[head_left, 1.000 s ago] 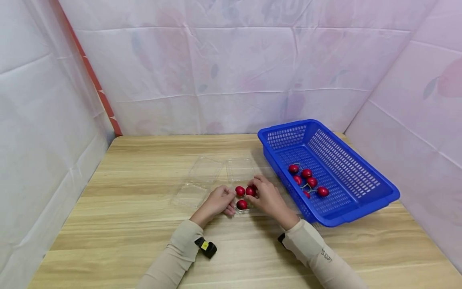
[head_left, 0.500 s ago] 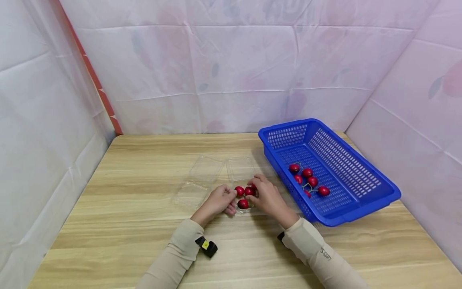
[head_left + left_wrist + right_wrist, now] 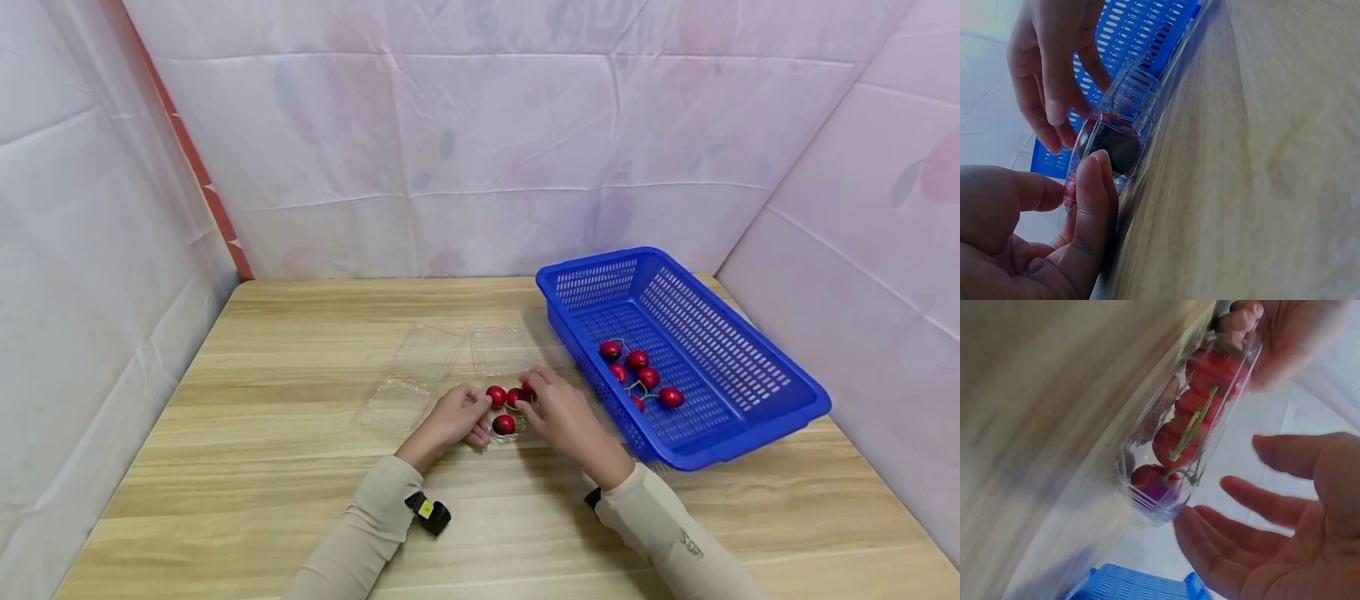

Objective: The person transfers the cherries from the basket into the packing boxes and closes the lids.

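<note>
A clear plastic clamshell box holds several small round red fruits with green stems. My left hand pinches its left end between thumb and fingers, plain in the left wrist view. My right hand is at the box's other end, over the fruits on that side. In the right wrist view its fingers are spread and slightly bent, with a fingertip right at the end of the box and nothing gripped between thumb and fingers. The box's lid lies open on the far side.
A blue perforated basket stands at the right on the wooden table, holding several more red fruits on stems. A second clear box lies open left of the first. Patterned sheets hang behind and at both sides.
My right hand's thumb and fingers have eased off the fruits, and its wrist has shifted slightly to the right. My left hand keeps its place at the box.
</note>
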`<state>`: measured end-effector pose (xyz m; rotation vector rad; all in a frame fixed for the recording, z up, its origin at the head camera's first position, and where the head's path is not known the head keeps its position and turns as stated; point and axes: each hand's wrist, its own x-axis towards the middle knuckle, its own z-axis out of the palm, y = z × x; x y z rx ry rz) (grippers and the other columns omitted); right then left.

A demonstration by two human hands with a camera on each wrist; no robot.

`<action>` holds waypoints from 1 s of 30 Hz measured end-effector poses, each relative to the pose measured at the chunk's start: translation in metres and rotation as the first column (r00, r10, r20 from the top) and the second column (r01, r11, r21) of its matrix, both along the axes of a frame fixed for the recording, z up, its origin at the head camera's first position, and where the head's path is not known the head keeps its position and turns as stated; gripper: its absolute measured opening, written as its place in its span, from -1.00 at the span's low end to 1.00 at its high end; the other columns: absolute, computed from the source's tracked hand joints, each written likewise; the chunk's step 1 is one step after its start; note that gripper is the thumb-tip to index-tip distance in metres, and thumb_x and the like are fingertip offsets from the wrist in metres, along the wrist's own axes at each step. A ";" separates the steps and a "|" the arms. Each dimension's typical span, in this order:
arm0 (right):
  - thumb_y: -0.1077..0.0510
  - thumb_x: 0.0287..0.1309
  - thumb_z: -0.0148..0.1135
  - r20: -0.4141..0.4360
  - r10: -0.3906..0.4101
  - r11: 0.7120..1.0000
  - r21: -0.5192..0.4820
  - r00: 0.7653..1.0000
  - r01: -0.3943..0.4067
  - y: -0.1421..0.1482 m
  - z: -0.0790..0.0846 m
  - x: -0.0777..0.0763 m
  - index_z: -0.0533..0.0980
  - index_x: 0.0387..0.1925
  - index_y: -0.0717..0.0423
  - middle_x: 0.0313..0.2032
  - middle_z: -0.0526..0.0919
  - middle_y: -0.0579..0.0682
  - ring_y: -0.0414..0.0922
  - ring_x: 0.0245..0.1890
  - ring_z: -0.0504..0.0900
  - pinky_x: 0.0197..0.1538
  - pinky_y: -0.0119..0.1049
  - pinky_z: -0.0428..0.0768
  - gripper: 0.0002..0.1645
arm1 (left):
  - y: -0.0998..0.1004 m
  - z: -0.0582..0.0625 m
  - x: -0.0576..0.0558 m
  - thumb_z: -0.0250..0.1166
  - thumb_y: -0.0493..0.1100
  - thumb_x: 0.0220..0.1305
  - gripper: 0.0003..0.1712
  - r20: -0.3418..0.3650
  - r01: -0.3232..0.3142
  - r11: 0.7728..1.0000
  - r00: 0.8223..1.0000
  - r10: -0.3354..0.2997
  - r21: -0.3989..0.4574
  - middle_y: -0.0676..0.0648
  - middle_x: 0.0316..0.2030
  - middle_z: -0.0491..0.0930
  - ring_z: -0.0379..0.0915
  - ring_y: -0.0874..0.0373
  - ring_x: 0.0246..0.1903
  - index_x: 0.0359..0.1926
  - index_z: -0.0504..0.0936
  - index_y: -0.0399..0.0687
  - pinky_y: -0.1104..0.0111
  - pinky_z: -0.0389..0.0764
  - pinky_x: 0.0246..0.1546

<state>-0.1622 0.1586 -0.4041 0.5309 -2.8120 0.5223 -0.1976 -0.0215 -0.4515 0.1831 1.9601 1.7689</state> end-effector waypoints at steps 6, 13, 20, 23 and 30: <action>-0.02 0.27 0.20 0.173 0.120 0.985 0.106 0.978 -0.139 0.000 -0.001 0.019 0.24 0.30 0.43 0.34 0.17 0.43 0.31 0.37 0.12 0.34 0.19 0.25 -0.23 | 0.000 -0.001 -0.001 0.06 -0.18 0.43 -0.79 0.002 -0.004 1.000 1.000 0.004 0.002 -0.07 -0.62 0.49 0.50 0.22 -0.72 -0.22 0.39 -0.30 0.42 0.64 -0.67; -0.27 0.28 0.07 0.386 0.078 0.971 0.178 0.919 -0.157 0.001 -0.001 0.034 0.02 0.43 0.31 0.46 -0.09 0.27 0.20 0.46 -0.14 0.42 0.25 0.01 0.00 | 0.000 -0.002 -0.001 0.07 -0.17 0.43 -0.78 -0.005 -0.001 1.000 1.000 0.001 -0.007 -0.08 -0.61 0.50 0.50 0.22 -0.71 -0.19 0.39 -0.31 0.41 0.65 -0.66; -0.38 0.25 0.00 0.446 0.047 0.964 0.214 0.894 -0.158 0.002 0.000 0.039 -0.07 0.47 0.23 0.49 -0.15 0.16 0.08 0.48 -0.17 0.43 0.27 -0.11 0.07 | 0.000 -0.001 -0.001 0.07 -0.16 0.43 -0.78 -0.002 -0.003 1.000 1.000 0.003 -0.022 -0.09 -0.60 0.51 0.51 0.22 -0.71 -0.19 0.39 -0.31 0.41 0.65 -0.65; -0.37 0.26 -0.01 0.444 0.046 0.965 0.213 0.895 -0.155 0.002 0.001 0.039 -0.06 0.47 0.23 0.48 -0.12 0.16 0.08 0.48 -0.13 0.42 0.29 -0.10 0.06 | 0.001 -0.001 -0.001 0.07 -0.16 0.43 -0.77 -0.002 -0.006 1.000 1.000 0.006 -0.023 -0.09 -0.59 0.50 0.51 0.22 -0.70 -0.19 0.39 -0.30 0.41 0.65 -0.65; -0.35 0.27 -0.01 0.465 0.048 0.971 0.186 0.884 -0.150 0.002 0.005 0.038 0.00 0.45 0.24 0.48 -0.09 0.17 0.11 0.47 -0.08 0.40 0.32 -0.10 0.01 | 0.001 -0.001 0.000 0.07 -0.15 0.43 -0.77 -0.010 -0.004 1.000 1.000 0.004 -0.017 -0.09 -0.59 0.50 0.50 0.22 -0.70 -0.20 0.39 -0.30 0.42 0.64 -0.66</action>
